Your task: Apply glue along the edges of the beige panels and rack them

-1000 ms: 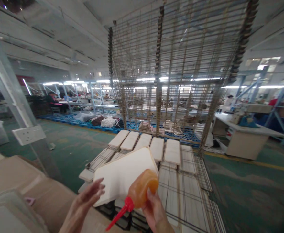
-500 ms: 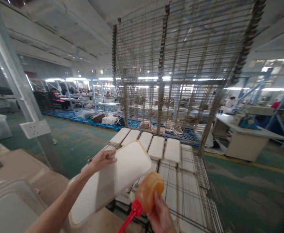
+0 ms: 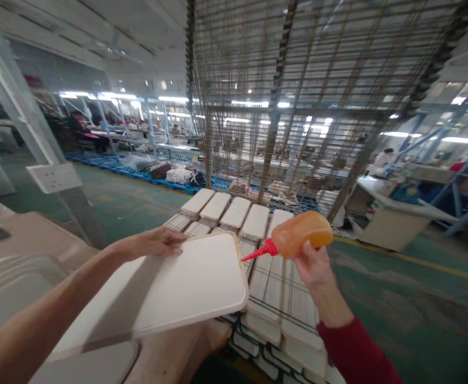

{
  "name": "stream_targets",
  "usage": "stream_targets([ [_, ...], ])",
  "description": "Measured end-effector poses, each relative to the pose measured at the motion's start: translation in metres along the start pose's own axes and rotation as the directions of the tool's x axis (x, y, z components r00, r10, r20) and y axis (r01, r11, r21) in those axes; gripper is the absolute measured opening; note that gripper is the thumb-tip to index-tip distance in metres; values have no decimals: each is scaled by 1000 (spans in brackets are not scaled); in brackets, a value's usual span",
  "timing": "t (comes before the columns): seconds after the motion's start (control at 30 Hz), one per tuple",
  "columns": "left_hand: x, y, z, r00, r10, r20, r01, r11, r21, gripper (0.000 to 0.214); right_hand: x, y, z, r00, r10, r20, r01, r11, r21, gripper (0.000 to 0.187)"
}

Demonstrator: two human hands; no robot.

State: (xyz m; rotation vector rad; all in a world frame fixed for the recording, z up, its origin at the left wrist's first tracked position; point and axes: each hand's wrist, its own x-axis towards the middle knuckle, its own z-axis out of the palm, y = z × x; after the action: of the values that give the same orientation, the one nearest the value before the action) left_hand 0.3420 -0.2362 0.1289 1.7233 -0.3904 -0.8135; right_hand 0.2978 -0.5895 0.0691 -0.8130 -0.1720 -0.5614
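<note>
My left hand (image 3: 164, 244) grips the far long edge of a white rounded-corner panel (image 3: 194, 282), fingers on its top face and the thumb side hidden. The panel is tilted above the bench, with a yellowish rim along its far edge. In my right hand (image 3: 314, 264) is a squeeze bottle (image 3: 301, 234) of amber liquid, held on its side. Its red nozzle (image 3: 260, 249) points left, the tip at or very close to the panel's right edge; whether it touches I cannot tell.
Similar white panels (image 3: 236, 212) lie in rows on a wire rack (image 3: 269, 288) ahead. Its upper wire shelves (image 3: 314, 80) stand raised behind. More panels (image 3: 14, 298) are stacked at left on a brown-covered bench (image 3: 22, 229). A metal post (image 3: 54, 144) with a socket box rises at left.
My right hand has lifted the bottle up and right, swinging its nozzle from pointing down to the panel's right edge. The panel has turned flatter and come nearer in my left hand.
</note>
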Motion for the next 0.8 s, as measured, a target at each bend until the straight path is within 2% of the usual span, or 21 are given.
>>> stream_targets([
  [0.07, -4, 6, 3, 997, 27, 75, -32, 997, 66, 41, 1, -2, 2, 999, 8, 37, -8, 1000, -8, 42],
  [0.27, -11, 12, 10, 993, 29, 113, -38, 996, 85, 49, 0, -2, -1, 995, 19, 97, -15, 999, -36, 49],
  [0.53, -12, 12, 11, 997, 13, 77, -19, 997, 78, 47, -6, -3, -9, 977, 77, 201, -60, 994, -90, 62],
  [0.8, -10, 11, 11, 998, -2, 64, -2, 998, 57, 50, -14, -10, -6, 957, 77, 281, -49, 993, -107, 60],
])
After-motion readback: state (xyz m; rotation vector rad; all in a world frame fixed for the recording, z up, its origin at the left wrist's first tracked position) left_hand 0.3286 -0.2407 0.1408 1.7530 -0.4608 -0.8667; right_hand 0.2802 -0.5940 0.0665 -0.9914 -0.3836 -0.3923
